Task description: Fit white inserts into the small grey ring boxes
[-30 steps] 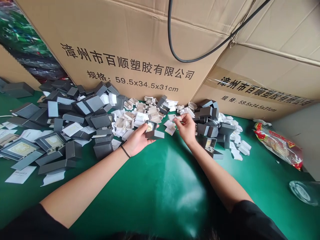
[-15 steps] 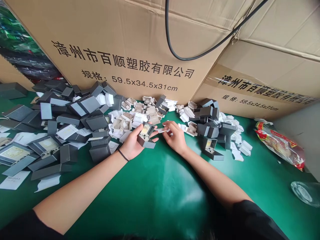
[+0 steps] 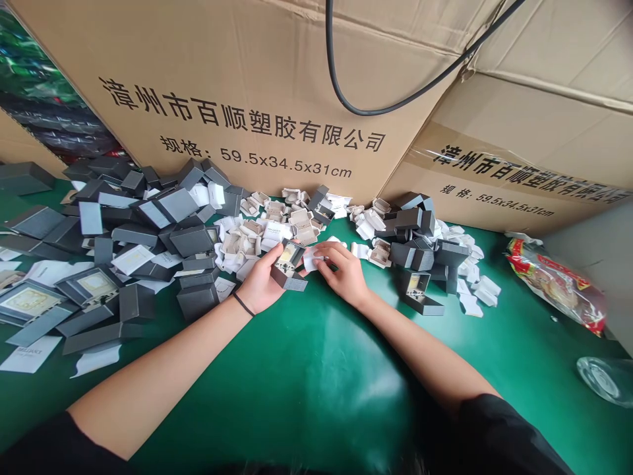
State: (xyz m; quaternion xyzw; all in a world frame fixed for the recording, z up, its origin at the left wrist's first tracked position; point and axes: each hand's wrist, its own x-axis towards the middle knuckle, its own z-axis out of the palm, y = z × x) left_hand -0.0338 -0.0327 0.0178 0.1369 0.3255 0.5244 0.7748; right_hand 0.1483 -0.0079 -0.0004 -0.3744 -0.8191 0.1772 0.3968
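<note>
My left hand (image 3: 262, 285) is wrapped round a small open grey box (image 3: 288, 265) with a pale lining, held just above the green table (image 3: 316, 382). My right hand (image 3: 343, 272) is closed on a small white card (image 3: 311, 259) and holds it right against the open box. A black band sits on my left wrist. Beyond both hands lies a heap of small white inserts (image 3: 267, 231).
A pile of grey boxes (image 3: 138, 231) covers the left of the table, with a smaller pile (image 3: 420, 244) at the right. Big cardboard cartons (image 3: 257, 79) wall off the back. A red snack bag (image 3: 554, 280) and a glass dish (image 3: 606, 379) lie at the right.
My right hand picked up a white card from the heap at the right and carried it left to the open box. My left hand drew the box slightly nearer.
</note>
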